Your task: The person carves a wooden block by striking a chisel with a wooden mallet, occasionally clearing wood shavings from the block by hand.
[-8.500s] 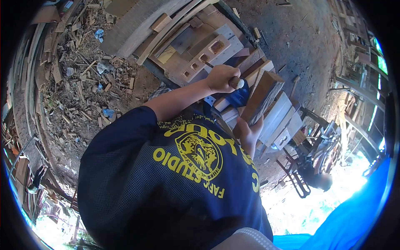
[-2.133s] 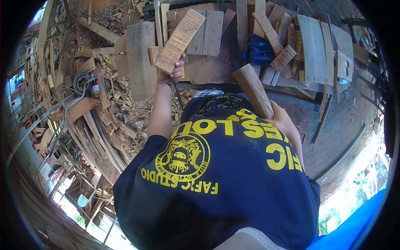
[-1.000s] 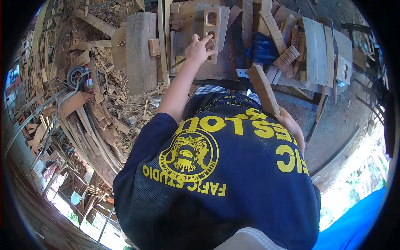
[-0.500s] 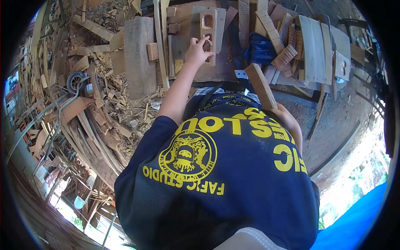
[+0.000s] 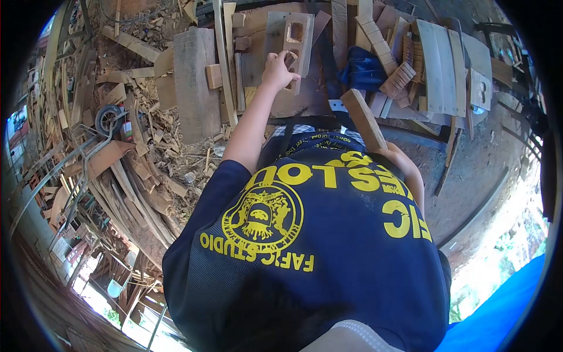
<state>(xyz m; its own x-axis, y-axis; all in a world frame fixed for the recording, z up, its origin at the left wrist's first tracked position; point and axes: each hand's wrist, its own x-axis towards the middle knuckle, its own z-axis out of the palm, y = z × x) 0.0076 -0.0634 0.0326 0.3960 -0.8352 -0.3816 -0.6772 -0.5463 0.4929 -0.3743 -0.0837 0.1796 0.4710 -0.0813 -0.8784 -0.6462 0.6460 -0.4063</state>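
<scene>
My left hand (image 5: 278,71) reaches forward to a narrow wooden block (image 5: 296,34) with rectangular cut-outs. Its fingers are closed around the block's middle, over one of the cut-outs, where a thin pale curl of wood shows. The block lies on a wider grey board (image 5: 274,36). Close to my body on the right, my right hand (image 5: 394,157) grips the near end of a thick wooden bar (image 5: 363,120). That bar slants up and away to the left. The sleeve and the bar hide part of the right hand's fingers.
Right of the block lie dark blue cloth (image 5: 362,69), stacked notched wood pieces (image 5: 399,80) and pale boards (image 5: 437,67). A thick plank (image 5: 196,82) and small blocks (image 5: 214,76) lie left. Wood scraps, a wheel (image 5: 109,119) and metal tubing fill the far left.
The block has turned slightly under my left hand, its far end shifting right and its near end left. The bar in my right hand has moved slightly left.
</scene>
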